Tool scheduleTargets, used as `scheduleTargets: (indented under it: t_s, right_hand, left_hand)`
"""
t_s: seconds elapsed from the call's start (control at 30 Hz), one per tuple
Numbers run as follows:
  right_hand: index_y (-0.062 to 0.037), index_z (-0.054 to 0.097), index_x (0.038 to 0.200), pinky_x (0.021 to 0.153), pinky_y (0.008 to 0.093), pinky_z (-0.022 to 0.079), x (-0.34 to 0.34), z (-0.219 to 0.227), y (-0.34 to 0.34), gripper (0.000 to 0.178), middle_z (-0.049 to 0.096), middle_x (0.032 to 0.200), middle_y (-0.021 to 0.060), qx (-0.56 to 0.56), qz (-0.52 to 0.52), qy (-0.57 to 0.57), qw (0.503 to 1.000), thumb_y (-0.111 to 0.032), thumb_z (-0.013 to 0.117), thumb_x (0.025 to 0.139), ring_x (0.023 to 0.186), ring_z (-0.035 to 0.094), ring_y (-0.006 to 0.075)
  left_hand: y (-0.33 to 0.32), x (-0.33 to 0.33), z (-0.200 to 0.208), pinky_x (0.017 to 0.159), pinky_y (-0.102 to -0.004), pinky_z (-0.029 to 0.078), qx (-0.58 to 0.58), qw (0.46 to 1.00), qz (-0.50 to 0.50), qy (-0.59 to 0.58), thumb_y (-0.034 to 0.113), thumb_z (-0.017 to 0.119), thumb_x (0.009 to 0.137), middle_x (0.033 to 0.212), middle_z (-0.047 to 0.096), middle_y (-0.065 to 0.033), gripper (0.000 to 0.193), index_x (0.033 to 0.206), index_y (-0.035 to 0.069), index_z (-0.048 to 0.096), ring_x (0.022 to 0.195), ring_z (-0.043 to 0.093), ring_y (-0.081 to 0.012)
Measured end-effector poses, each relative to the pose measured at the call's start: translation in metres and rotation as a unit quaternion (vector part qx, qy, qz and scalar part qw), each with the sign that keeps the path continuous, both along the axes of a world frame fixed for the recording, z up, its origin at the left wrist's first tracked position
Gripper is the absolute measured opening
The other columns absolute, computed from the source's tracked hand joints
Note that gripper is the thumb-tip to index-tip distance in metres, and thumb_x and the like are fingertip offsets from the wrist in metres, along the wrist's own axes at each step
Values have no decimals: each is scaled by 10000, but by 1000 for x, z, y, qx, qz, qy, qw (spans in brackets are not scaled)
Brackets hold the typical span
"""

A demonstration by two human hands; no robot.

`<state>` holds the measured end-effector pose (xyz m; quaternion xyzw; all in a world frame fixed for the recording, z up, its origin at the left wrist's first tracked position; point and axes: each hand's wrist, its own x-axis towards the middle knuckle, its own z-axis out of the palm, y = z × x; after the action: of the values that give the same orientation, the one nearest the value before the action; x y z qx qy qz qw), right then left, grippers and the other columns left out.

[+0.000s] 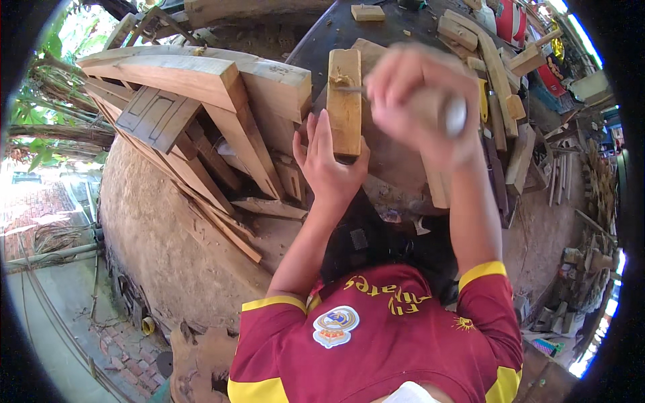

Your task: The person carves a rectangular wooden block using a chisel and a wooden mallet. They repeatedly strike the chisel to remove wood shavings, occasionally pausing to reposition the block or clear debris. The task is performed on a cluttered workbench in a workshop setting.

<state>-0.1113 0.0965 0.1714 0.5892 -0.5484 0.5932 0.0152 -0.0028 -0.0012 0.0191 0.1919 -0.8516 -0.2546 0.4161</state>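
A yellowish wooden block [345, 121] lies lengthwise on the dark bench, with a rough hollow and curled shavings near its far end. My left hand [330, 161] grips its near end, thumb along the right side and the long fingers against the left side. Blurred by motion, my right hand [426, 101] is closed around the wooden handle [430, 109] of a chisel, whose butt has a pale metallic cap. The chisel's thin metal shaft [351, 88] points left to the block's hollow. Its very tip is hard to make out among the shavings.
A large curved wooden frame [195, 74] stands close on the left, with a small panel [158, 117] on it. Wooden offcuts [494, 60] and tools crowd the bench's right side. A small block [367, 13] lies at the far edge. A board [396, 151] lies under my right hand.
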Motion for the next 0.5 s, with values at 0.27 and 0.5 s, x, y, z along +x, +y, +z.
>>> scheduleTargets:
  t_s: [0.27, 0.5]
  right_hand:
    - [-43, 586, 881, 899, 509, 490, 55, -55, 76, 199, 649, 881, 155, -31, -50, -36, 998, -89, 739, 762, 917, 652, 361]
    - [-23, 600, 1054, 950, 439, 485, 78, -76, 95, 384, 562, 1247, 299, 55, -124, -80, 987, -206, 786, 772, 1185, 556, 449]
  left_hand:
    - [0, -1, 0, 1109, -499, 244, 10, 1000, -3, -10, 216, 764, 677, 1248, 595, -208, 729, 1306, -45, 504, 1268, 502, -329]
    - [4, 0, 5, 1096, -499, 271, -14, 999, 12, -30, 268, 799, 706, 1269, 574, -229, 738, 1299, -57, 505, 1267, 492, -357]
